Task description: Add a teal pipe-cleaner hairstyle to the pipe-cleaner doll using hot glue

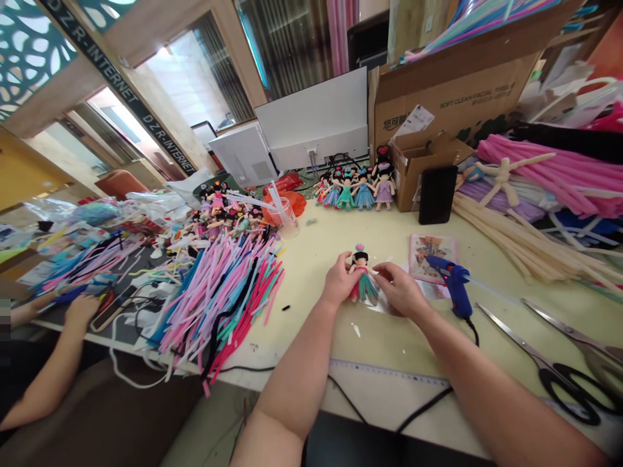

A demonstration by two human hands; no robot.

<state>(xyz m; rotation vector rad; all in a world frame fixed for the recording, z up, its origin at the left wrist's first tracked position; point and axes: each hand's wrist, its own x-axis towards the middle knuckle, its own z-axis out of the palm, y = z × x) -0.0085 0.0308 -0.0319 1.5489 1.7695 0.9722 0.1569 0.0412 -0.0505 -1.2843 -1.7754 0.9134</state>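
Observation:
Between my hands, over the pale table (311, 337), is a small doll (363, 285) made of fuzzy pipe cleaners. It has black hair with a pink and teal bun, and a skirt in red, teal and grey strips. My left hand (342, 279) grips the doll's left side with thumb and fingers. On the other side, my right hand (396, 285) pinches the edge of the doll near its arm and skirt. A blue hot glue gun (452, 282) rests to the right, by a pink-edged picture card (433, 253).
Two pairs of scissors (545, 366) lie at right. Loose pipe cleaners (219, 292) cover the left side, with a plastic cup (283, 220) behind them. Finished dolls (360, 188) stand before a monitor (316, 123). A co-worker's hand (80, 314) is far left. Cardboard boxes (413, 162) stand behind.

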